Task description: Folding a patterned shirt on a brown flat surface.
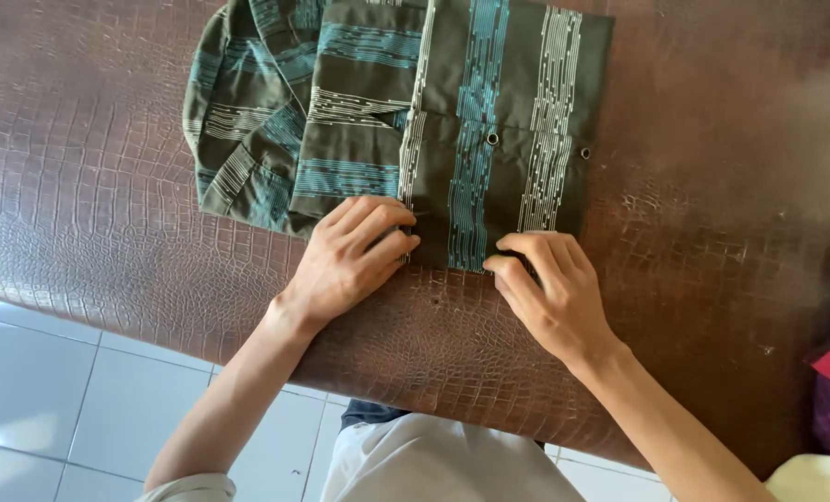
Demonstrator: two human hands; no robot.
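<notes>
My left hand and right hand pinched the near hem of the folded dark-olive shirt with teal and white stripes, lying on the brown crocodile-textured leather tabletop.

Top of the folded olive-green shirt with teal stripes was cut off; its near hem lay hidden under fingertips

Bare forearms, no watch or rings on left hand or right hand. Pale sleeve edge near left elbow; light grey-white trousers, dark top hem below.
</notes>
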